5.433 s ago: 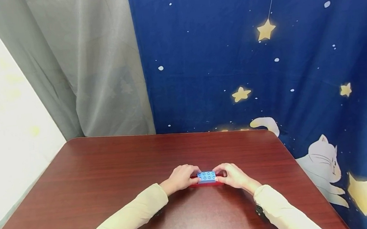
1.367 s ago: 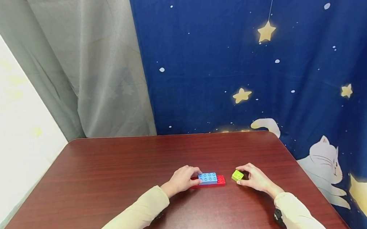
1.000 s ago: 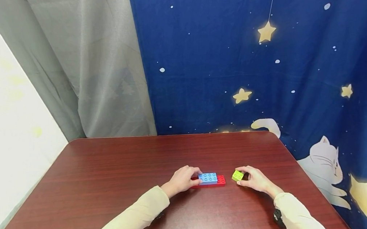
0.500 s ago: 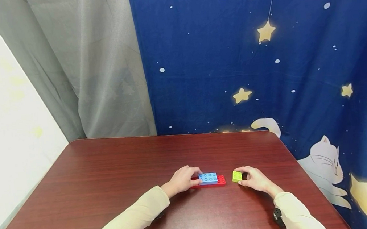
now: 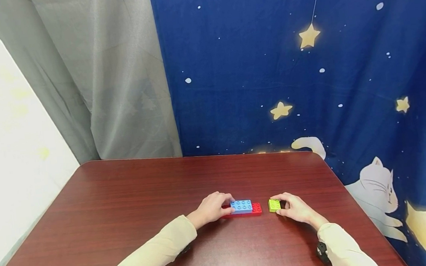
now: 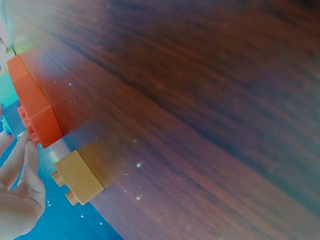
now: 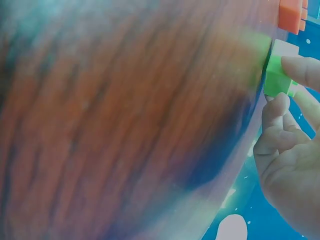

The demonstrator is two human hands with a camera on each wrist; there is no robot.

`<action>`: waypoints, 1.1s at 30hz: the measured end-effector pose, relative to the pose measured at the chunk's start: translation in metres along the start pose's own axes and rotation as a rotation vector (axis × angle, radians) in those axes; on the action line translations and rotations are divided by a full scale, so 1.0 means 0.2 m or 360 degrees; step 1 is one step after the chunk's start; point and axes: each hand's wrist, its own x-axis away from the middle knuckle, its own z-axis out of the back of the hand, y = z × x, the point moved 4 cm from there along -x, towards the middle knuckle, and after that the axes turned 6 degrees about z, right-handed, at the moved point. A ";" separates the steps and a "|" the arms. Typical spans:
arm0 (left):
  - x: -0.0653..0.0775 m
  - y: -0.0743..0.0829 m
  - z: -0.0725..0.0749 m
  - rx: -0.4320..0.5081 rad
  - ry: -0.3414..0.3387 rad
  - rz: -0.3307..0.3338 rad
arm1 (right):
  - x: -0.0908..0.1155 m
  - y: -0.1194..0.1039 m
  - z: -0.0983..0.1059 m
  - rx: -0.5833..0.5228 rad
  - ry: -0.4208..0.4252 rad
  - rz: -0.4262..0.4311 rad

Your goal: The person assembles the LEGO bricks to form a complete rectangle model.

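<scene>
A light blue building brick (image 5: 241, 206) is stacked on a longer red building brick (image 5: 256, 208), whose studs show at its right end. My left hand (image 5: 211, 208) pinches the left end of the blue brick between thumb and fingers, covering the red one's left end. To the right, my right hand (image 5: 296, 207) pinches a small lime green brick (image 5: 274, 205), a short gap away from the red brick. In the right wrist view a thumb lies against the green brick (image 7: 276, 75). The left wrist view shows the red brick (image 6: 37, 107) beside the left fingers.
A yellow-orange brick (image 6: 80, 177) stands near the left hand in the left wrist view; the head view does not show it. The dark red wooden table (image 5: 145, 189) ends before a grey curtain (image 5: 129, 94) and a blue starry curtain (image 5: 230, 64).
My right hand has left the blue brick's right side and moved right, where it now pinches the green brick. That brick has turned square to the red one and shifted slightly left.
</scene>
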 end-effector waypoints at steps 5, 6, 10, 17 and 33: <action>0.00 0.00 0.00 0.0004 -0.0004 -0.0001 | 0.00 -0.03 -0.01 -0.0036 0.0001 0.0046; 0.00 0.00 0.00 0.0005 -0.0006 0.0001 | 0.00 -0.03 -0.01 -0.0041 -0.0006 0.0045; 0.00 0.00 0.00 0.0007 -0.0017 0.0012 | -0.01 -0.04 -0.02 -0.0043 -0.0029 0.0045; 0.00 0.00 0.00 0.0018 -0.0012 0.0008 | -0.02 -0.08 -0.03 -0.0049 -0.0035 0.0051; 0.00 0.01 0.01 0.0008 -0.0012 0.0004 | -0.09 -0.15 -0.06 -0.0074 0.0041 0.0104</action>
